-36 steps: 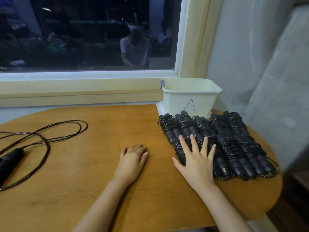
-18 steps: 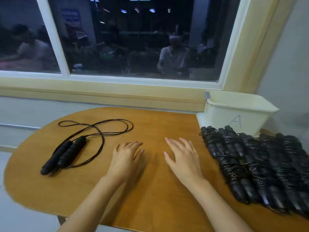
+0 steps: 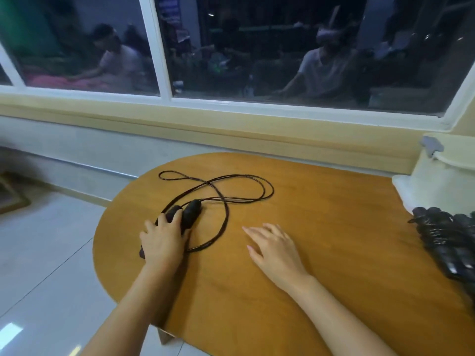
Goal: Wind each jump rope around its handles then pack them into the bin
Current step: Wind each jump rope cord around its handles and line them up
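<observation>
- Rope (image 3: 226, 201): unwound, lying in loose loops on the table (image 3: 334, 291), centre-left of the frame. Its two handles (image 3: 191, 213) lie side by side, touching, at the lower left of the loops.
- Left hand (image 3: 163, 240): rests on the near ends of the handles, fingers laid over them and only lightly bent. No closed grip shows.
- Right hand (image 3: 276, 249): flat on the table with relaxed fingers, holding nothing, to the right of the rope and apart from it.
- Wound ropes (image 3: 447, 242): stacked at the right edge, just below the bin (image 3: 437, 181), whose inside is out of view.
- Step, as I judge it: taking up the one loose rope in view to wind it.
- The next move calls for the left hand to close round both handles together. The right hand would then take the cord near them and keep it taut, so the turns lie tight.
</observation>
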A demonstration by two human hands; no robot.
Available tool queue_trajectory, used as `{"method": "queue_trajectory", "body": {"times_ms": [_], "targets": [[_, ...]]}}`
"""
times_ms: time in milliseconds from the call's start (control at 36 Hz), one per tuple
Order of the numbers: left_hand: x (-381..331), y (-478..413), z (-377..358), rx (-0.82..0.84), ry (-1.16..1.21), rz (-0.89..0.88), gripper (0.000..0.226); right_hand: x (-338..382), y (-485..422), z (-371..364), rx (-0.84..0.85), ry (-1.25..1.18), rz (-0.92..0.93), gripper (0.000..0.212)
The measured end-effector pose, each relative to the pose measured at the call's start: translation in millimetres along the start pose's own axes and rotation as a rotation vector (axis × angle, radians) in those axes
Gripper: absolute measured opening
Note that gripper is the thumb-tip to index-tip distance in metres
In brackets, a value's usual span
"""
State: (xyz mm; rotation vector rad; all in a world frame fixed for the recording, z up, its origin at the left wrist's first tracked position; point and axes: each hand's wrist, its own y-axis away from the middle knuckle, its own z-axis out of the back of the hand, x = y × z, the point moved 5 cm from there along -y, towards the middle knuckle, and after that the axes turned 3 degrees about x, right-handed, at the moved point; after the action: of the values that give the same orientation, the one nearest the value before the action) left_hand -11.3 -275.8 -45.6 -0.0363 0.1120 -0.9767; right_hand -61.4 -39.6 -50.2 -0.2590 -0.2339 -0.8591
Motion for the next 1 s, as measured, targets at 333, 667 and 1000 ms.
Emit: {"method": "queue_trajectory", "body": {"times_ms": [333, 667, 1000], "targets": [[-109, 47, -3, -0.164, 0.098, -0.662, 0.060, -85, 40, 41, -0.190, 0.029, -0.157, 0.059], [-240, 110, -14, 0.065, 0.293, -1.055, 0.072, -163, 143, 75, -0.237, 0.107, -0.471, 0.058], [-220, 113, -24, 0.096, 0.351, -0.831, 0.082, -157, 150, 70, -0.410, 0.155, -0.336, 0.028]]}}
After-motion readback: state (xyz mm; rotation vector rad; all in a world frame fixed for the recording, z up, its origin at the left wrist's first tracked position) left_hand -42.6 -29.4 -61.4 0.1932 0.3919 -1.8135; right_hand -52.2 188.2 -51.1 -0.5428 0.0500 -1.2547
